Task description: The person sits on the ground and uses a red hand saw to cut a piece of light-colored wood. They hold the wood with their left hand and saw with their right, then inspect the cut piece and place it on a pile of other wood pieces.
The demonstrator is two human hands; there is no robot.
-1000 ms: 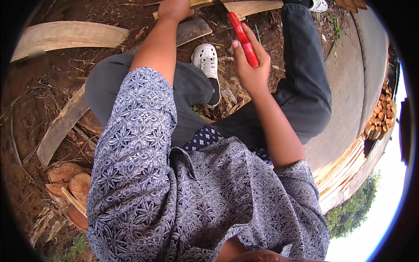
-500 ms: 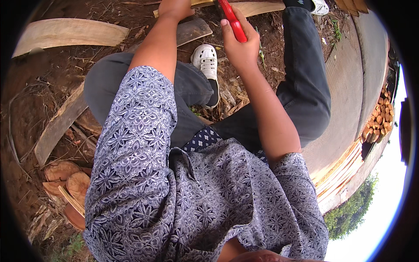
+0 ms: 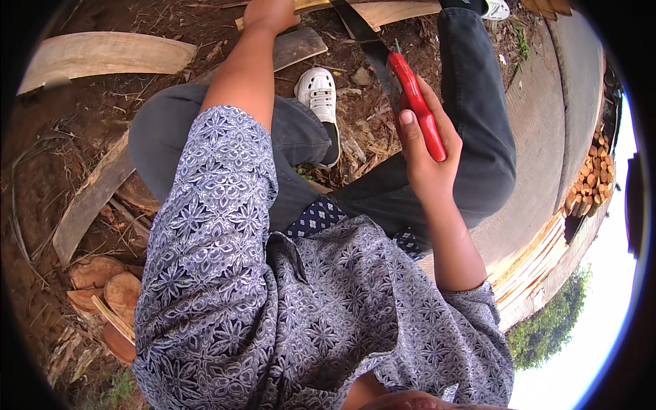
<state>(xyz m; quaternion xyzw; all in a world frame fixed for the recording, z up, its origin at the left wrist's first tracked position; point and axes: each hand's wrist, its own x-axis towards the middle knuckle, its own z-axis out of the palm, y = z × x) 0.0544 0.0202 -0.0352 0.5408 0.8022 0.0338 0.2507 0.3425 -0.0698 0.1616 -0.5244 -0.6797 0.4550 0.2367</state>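
Observation:
My right hand (image 3: 430, 154) is closed around the red handle (image 3: 418, 102) of a hand saw. The saw's dark blade (image 3: 369, 44) slants up and left, its far end reaching the wood at the top edge. At the top, my left hand (image 3: 270, 16) is closed on a pale wooden board (image 3: 316, 6); its thumb side shows, while the other fingers are partly cut off by the frame. Just below that hand, a grey weathered plank (image 3: 299, 49) lies on the soil beside my white clog (image 3: 317, 89).
A curved pale slab (image 3: 109, 58) lies at the left, with a grey plank (image 3: 92, 198) below it. Cut log pieces (image 3: 102, 280) are piled at lower left. To the right runs a paved strip (image 3: 536, 130), with stacked wood (image 3: 593, 174) beyond it.
My right hand has drawn the saw back toward my body and to the right, bringing more of the blade into view. My left hand has stayed almost in place.

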